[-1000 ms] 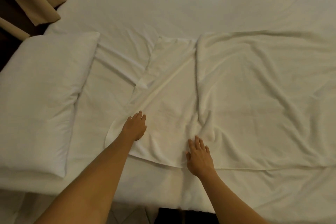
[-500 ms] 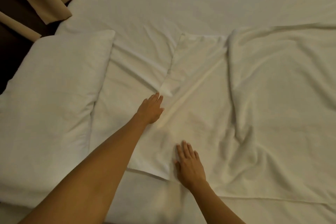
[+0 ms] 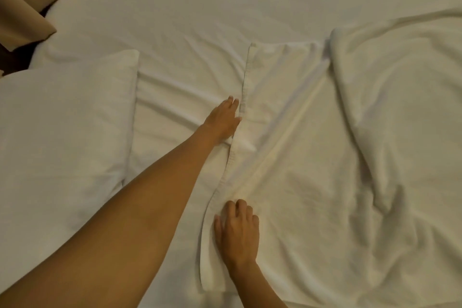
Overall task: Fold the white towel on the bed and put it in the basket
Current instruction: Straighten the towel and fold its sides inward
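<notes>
- The white towel (image 3: pixel 287 157) lies spread on the bed (image 3: pixel 200 7), right of centre, wrinkled, with a diagonal crease across it.
- Its hemmed left edge runs near to far in a slightly wavy line.
- Its right part bunches into thick folds.

A bedroom, seen from above a made-up bed (image 3: pixel 225 2) whose white sheet filled nearly the whole view. A plump white pillow (image 3: pixel 65 127) lay at nine o'clock on the mattress, and folds of beige curtain (image 3: pixel 22 7) hung at ten o'clock beside a dark gap past the bed's edge. Rumpled white linen (image 3: pixel 400 120) spread across the bed at three o'clock.
</notes>
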Tool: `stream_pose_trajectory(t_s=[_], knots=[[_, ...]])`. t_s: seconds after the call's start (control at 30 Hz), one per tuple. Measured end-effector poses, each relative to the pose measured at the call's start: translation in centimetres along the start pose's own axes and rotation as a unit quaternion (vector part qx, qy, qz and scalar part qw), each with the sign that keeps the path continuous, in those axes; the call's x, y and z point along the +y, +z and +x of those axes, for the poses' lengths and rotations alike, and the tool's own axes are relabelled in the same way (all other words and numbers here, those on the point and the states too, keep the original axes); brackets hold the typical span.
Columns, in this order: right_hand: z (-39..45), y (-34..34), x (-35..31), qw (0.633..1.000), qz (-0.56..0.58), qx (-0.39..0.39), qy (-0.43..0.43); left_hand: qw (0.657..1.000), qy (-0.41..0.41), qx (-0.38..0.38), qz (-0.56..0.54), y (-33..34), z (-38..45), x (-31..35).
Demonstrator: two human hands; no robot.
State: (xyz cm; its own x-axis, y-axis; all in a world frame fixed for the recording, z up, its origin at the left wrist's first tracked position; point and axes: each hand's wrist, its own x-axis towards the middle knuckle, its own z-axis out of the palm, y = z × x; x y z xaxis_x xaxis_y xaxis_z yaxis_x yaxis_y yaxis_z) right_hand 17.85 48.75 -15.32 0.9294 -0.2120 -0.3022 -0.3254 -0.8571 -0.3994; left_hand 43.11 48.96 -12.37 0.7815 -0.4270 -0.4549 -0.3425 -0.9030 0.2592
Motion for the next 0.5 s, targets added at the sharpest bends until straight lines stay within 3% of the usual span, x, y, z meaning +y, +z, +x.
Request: stream_pose_trajectory(t_s=[0.23, 0.33, 0.5], knots=[[1.9, 1.2, -1.4, 0.998, 0.024, 0.04, 0.048, 0.977, -0.024, 0.076, -0.199, -0.5, 5.3, 1.3], [2.9, 1.3, -1.7, 0.995, 0.016, 0.036, 0.087, 0.965, -0.059, 0.116, -0.226, -0.3, 7.0, 1.6], [3.8, 0.7, -3.4, 0.991, 0.038, 0.002, 0.128, 0.918, -0.123, 0.14, -0.349, -1.2, 8.1, 1.5]])
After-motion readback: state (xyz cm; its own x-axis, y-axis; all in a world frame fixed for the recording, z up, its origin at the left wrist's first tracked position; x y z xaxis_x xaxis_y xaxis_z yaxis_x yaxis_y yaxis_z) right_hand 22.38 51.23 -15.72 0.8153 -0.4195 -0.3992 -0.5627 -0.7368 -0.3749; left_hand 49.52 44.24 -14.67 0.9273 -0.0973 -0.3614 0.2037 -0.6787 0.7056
